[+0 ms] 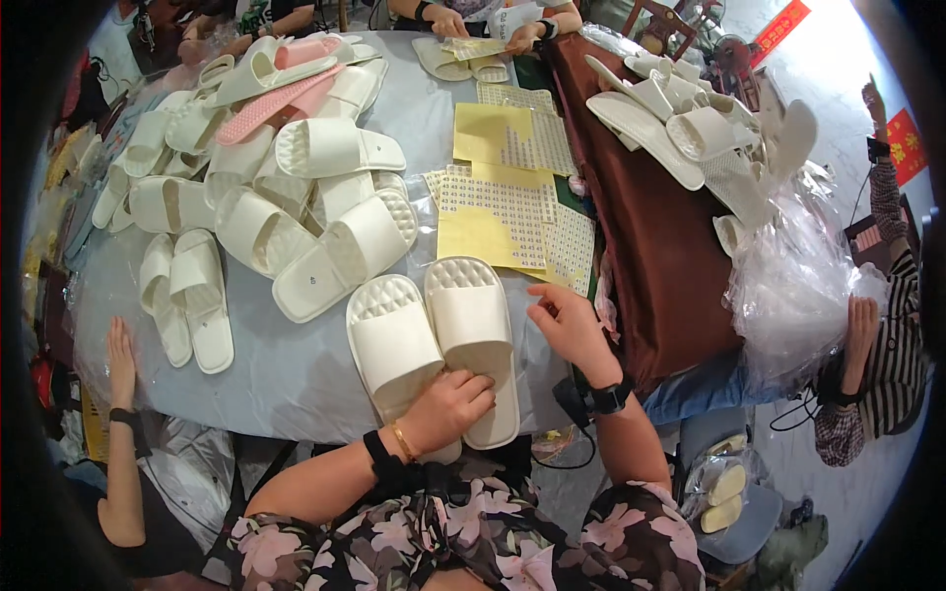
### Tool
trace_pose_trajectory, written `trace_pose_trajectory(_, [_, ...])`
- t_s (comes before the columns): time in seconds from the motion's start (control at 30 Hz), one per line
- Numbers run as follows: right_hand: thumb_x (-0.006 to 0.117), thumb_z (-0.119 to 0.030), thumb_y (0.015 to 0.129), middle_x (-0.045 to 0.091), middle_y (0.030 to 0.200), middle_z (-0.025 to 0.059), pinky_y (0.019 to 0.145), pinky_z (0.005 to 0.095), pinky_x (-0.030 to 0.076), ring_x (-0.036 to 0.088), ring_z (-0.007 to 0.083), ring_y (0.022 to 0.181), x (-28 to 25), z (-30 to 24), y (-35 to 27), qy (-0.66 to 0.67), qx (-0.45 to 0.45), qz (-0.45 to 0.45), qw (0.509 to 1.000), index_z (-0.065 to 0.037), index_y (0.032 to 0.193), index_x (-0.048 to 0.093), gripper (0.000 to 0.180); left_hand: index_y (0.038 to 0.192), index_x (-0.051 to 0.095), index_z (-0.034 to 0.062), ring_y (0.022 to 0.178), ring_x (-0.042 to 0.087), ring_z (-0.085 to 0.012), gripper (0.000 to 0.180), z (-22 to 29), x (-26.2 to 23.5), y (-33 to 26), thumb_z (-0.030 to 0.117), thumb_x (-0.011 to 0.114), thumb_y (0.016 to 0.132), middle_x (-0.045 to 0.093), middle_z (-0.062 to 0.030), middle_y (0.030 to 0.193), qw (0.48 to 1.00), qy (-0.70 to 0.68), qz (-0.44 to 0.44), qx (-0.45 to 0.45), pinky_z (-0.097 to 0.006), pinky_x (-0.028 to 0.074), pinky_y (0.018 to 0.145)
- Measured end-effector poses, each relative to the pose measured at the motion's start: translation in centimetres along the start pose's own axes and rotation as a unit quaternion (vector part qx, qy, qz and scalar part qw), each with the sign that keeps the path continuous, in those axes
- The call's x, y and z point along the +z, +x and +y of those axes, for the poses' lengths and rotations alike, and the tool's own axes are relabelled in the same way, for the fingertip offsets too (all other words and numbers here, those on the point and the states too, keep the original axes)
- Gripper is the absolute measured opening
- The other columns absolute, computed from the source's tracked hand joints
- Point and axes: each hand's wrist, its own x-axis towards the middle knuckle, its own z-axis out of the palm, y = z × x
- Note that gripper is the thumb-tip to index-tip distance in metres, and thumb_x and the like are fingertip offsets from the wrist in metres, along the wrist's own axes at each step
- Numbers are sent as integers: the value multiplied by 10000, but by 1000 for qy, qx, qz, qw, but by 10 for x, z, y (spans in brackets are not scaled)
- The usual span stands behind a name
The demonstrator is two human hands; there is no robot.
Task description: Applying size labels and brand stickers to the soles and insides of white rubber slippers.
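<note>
A pair of white open-toe slippers (394, 345) stands side by side in front of me at the table's near edge, toes pointing away. My left hand (449, 409) lies over their heel halves with its fingers curled, gripping the pair near the inner edges. Just right of the slippers' toes hovers my right hand (572, 330), its index finger stretched out and apart from the thumb. Nothing shows in its fingers. Beyond it lie yellow sheets of small printed stickers (493, 222), partly peeled.
A heap of white slippers (335, 148) with a pink slipper (276, 103) covers the table's left. More slippers (680, 123) lie on a brown cloth (641, 227) to the right, beside clear plastic bags (798, 256). Other people's hands work around the table (286, 384).
</note>
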Motion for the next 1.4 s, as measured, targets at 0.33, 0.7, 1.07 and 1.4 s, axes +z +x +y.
trace_pose_trajectory(0.33, [643,-56,881,638,803,95,633,271,482,596,152,691,23,-7,-57,83,-18,46,995,13,1069,653,200,943,606,26,839,614,-307,123,0,-1,-4,72,664,844,642,-112,941,986,-131,68,-83,-388,512,757])
trace_pose_trajectory(0.7, [554,-260,987,577,724,-12,463,188,334,469,43,551,48,-26,-105,471,338,-202,789,-41,980,650,239,933,604,37,806,612,-324,166,-1,-7,-6,157,693,861,646,-120,907,969,-211,77,-107,-401,505,718])
trace_pose_trajectory(1.07, [613,-245,964,524,670,-32,407,183,255,401,35,483,46,-15,-101,550,364,-202,725,-63,927,623,186,909,598,57,777,601,-281,214,0,-4,-3,209,723,826,619,-85,869,988,-141,59,-23,-385,495,695])
trace_pose_trajectory(1.4, [632,-207,947,584,725,-32,452,171,301,452,19,545,46,-14,-103,472,299,-201,805,-51,957,640,156,896,596,61,783,585,-261,204,1,-8,-2,224,701,831,609,-78,885,993,-106,40,-17,-371,486,709])
